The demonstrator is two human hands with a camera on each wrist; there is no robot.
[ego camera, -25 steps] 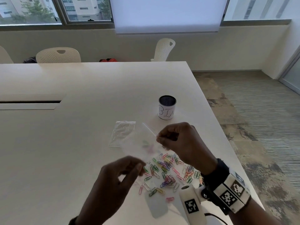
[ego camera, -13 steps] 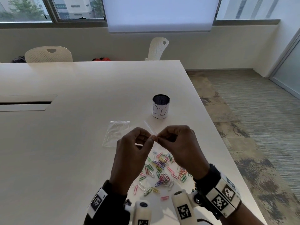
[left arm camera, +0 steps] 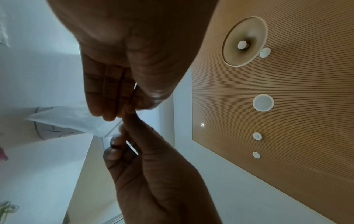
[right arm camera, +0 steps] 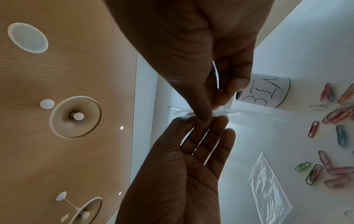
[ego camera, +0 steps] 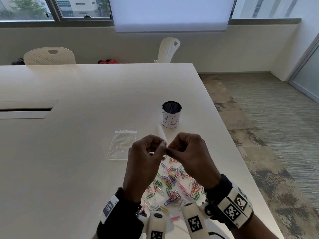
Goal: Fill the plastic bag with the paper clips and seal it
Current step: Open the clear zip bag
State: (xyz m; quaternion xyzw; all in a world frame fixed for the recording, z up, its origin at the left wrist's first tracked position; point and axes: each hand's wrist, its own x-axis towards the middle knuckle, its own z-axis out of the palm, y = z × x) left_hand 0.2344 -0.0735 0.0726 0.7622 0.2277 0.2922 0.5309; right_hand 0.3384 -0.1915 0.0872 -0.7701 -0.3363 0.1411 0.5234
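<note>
A small clear plastic bag [ego camera: 162, 133] is held above the table, one edge poking up toward the far side. My left hand [ego camera: 159, 145] and right hand [ego camera: 172, 149] meet fingertip to fingertip and each pinches the bag's near edge. In the left wrist view the bag [left arm camera: 72, 119] hangs milky and thin behind my left fingers [left arm camera: 107, 94]. I cannot tell whether anything is inside it. Several coloured paper clips [ego camera: 172, 183] lie scattered on the white table [ego camera: 69, 152] right under my hands.
A second clear bag [ego camera: 122, 144] lies flat left of my hands. A small cup marked "BIN" [ego camera: 171, 114] stands just beyond them. The table's right edge [ego camera: 229, 135] runs close by. White chairs [ego camera: 50, 56] stand at the far side.
A second ago my left hand held the bag low and apart from the right, with the bag spread out. It has risen to meet the right hand at the bag's edge.
</note>
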